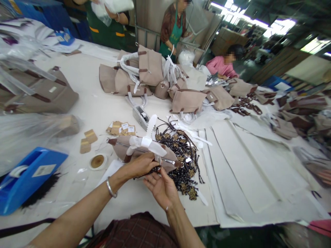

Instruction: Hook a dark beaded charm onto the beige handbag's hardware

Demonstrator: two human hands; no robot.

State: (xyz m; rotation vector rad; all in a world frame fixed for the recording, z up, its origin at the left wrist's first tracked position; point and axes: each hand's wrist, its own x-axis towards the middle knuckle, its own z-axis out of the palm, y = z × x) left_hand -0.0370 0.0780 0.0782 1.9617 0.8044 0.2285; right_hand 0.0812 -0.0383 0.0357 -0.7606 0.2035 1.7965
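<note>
Taupe fabric, soft and light by the look of it, made up the small handbag [144, 151] with dark brown trim and white-wrapped handles that was held just above the white worktable [103, 110], close to its near edge. The left hand [141, 165] was closed over the bag's lower side, while the right hand [161, 186] was cupped palm-up just beneath it, fingers pinched on what seemed to be a black beaded cord, though the grip itself was partly hidden. The two hands were close together, nearly touching. The bag was judged limp and easily crushed, best taken by its firmer trimmed ends or along the zip line; the cords were judged prone to tangling. Just beyond the hands a heap of black beaded charms [184, 155] was spread. A blue tape dispenser [28, 177] and a small tape roll [97, 161] were seen to the left, well apart, and flat grey fabric panels [245, 162] filled the right. Open room was left only near the front edge, between the tape roll and the hands.
</note>
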